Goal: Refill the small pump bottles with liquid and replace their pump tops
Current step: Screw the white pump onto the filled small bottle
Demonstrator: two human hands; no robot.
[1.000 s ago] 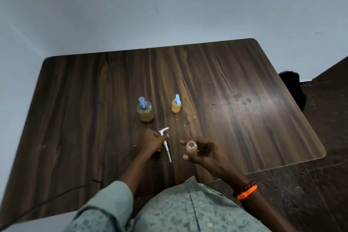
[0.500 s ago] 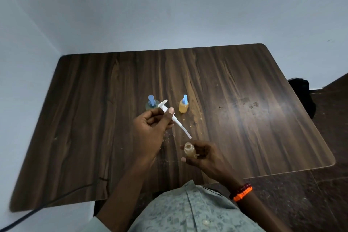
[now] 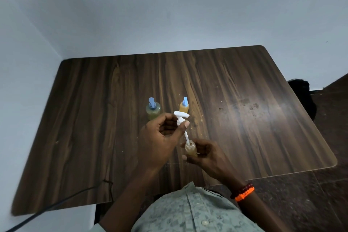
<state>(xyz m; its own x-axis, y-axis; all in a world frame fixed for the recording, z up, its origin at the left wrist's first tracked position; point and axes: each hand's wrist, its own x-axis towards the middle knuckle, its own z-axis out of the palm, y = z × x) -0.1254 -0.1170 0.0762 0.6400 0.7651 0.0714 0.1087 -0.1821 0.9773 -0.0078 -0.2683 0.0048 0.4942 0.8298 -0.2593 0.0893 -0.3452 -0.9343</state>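
Observation:
My left hand (image 3: 162, 137) pinches a white pump top (image 3: 180, 117) by its collar, held above the table. Its thin dip tube (image 3: 186, 137) slants down and its tip sits in the open mouth of a small clear bottle (image 3: 190, 149) holding amber liquid. My right hand (image 3: 205, 154) grips that bottle from the right side, just above the table's near part. Behind the hands stand two capped bottles with blue pump tops: a wider greenish one (image 3: 153, 110) on the left and a smaller orange one (image 3: 184, 106) on the right.
The dark wooden table (image 3: 244, 118) fills the middle, pushed against pale walls at back and left. A black cable (image 3: 62, 201) crosses its near-left corner. A dark object (image 3: 303, 96) sits on the floor past the right edge.
My left hand lifted the white pump top off the table, swung it upright and brought its tube tip down into the mouth of the bottle in my right hand.

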